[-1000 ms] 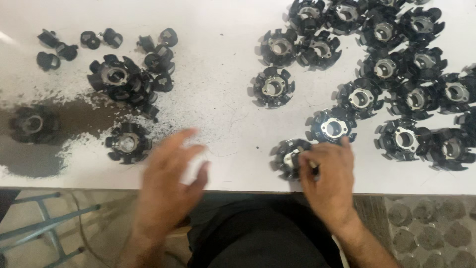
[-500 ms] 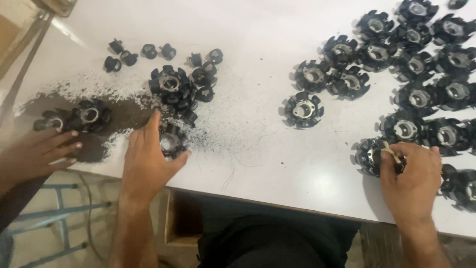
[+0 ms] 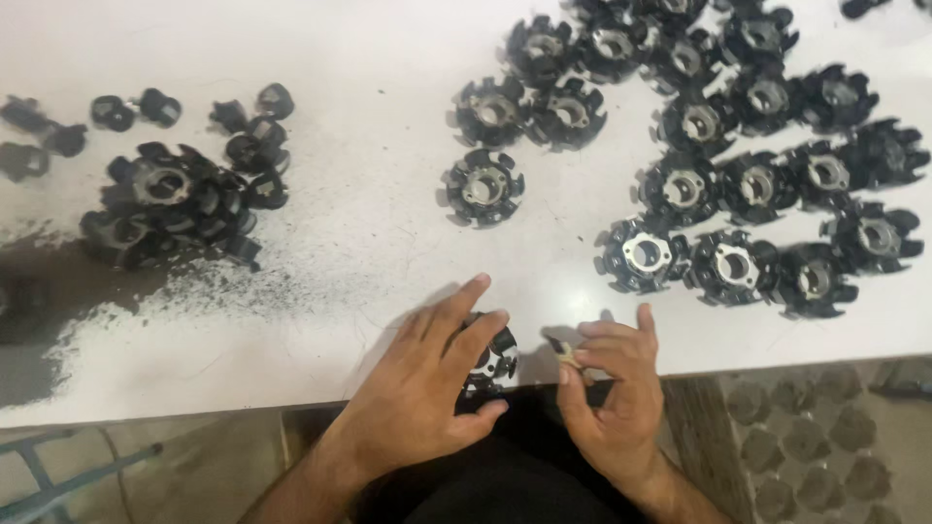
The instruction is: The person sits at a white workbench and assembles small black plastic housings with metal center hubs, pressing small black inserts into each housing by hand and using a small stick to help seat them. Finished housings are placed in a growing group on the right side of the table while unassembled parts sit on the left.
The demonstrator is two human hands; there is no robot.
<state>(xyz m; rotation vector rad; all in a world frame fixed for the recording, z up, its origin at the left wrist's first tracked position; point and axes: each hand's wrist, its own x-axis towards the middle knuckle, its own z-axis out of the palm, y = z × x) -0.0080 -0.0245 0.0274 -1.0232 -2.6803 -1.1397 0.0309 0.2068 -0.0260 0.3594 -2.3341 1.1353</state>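
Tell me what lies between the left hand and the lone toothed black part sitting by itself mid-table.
In the head view, only bare white table lies between the left hand and the lone toothed part; nothing else sits there.

Looks like a small assembly workshop: white worktop (image 3: 340, 243) smeared with dark powder (image 3: 58, 291), crowded with dozens of identical black toothed rotor parts (image 3: 738, 184), more spread on the floor (image 3: 806, 437).
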